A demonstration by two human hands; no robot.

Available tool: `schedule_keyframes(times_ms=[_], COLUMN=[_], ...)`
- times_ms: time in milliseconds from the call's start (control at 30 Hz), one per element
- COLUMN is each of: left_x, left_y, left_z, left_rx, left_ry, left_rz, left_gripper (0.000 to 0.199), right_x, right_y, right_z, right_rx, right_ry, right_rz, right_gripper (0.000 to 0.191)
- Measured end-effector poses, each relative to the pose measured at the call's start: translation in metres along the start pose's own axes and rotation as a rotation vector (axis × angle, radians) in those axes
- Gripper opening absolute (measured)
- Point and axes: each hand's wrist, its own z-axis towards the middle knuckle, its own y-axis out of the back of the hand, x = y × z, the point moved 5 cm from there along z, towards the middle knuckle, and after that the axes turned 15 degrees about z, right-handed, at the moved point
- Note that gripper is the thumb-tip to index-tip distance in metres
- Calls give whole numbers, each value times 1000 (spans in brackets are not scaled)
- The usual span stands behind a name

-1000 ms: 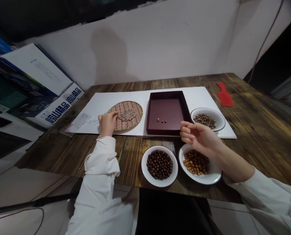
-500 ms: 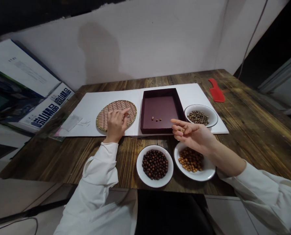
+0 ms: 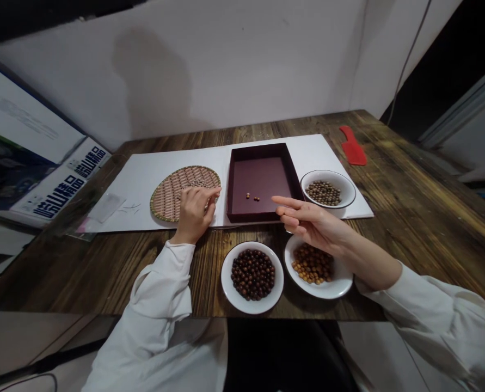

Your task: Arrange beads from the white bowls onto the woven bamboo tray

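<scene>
My left hand (image 3: 194, 215) rests on the right part of a round woven mat (image 3: 164, 200), its fingers curled against the surface. A few beads show just above those fingers, and the hand hides the rest of that area. My right hand (image 3: 309, 222) hangs over the near right corner of a dark maroon tray (image 3: 258, 185), fingers reaching left, close to several small beads (image 3: 252, 196) on the tray floor. Below that hand lies a white bowl of amber beads (image 3: 312, 264), with a bowl of dark brown beads (image 3: 252, 275) beside it. I cannot see anything between either hand's fingers.
A third white bowl of grey-brown beads (image 3: 323, 193) sits right of the tray on a white board (image 3: 152, 182). The board lies on a wooden table (image 3: 430, 228). A red plastic paddle (image 3: 352, 146) lies at the back right. A clear plastic sleeve (image 3: 105, 208) lies at the board's left end.
My right hand has moved left toward the tray, its fingers straighter. My left hand has shifted slightly along the mat. The whole view has drifted, with the table lower and further left.
</scene>
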Motion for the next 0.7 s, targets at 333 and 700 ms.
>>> schedule_keyframes(times_ms=[333,700], left_x=[-6,-5], left_y=[2,1], left_z=[1,0], left_rx=[-2,16], left_ry=[-63,-84], left_rz=[-39,-31], left_gripper=[26,23], right_x=[3,-3], right_y=[-8,-3], right_z=[-7,-3], right_rx=[-46,39], right_ry=[23,-98], right_rz=[-56,25], right_gripper=[15,38])
